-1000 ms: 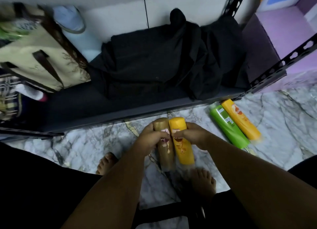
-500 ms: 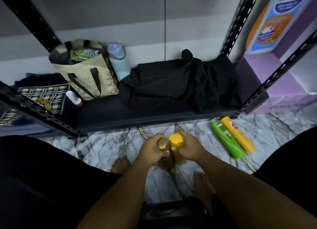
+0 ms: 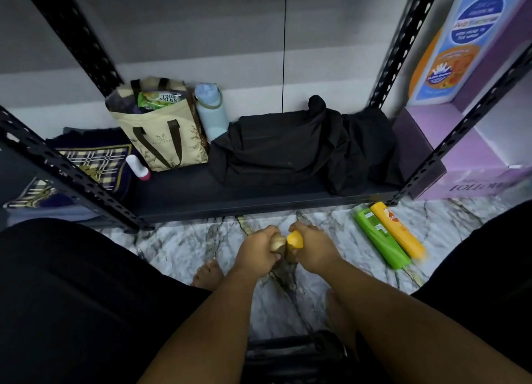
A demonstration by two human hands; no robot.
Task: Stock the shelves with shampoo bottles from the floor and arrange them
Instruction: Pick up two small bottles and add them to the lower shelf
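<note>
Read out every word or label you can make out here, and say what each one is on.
"SWISS ROLL", upside down: green packet in the tote.
"FOLLOW", upside down, cut off: purple box.
Blue sign: blurred, perhaps "Anti Bacterial".
Green bottle and orange bottle on the floor: labels too blurred.
Tote logo: too small.
Brown bottle in the left hand, yellow bottle in the right hand: no text shows.

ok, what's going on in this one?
A person faces a dark metal shelf. The left hand grips a brown bottle and the right hand grips a yellow bottle, held side by side above the marble floor. A green bottle and an orange bottle lie on the floor. No shampoo shows on the shelf yet.
</note>
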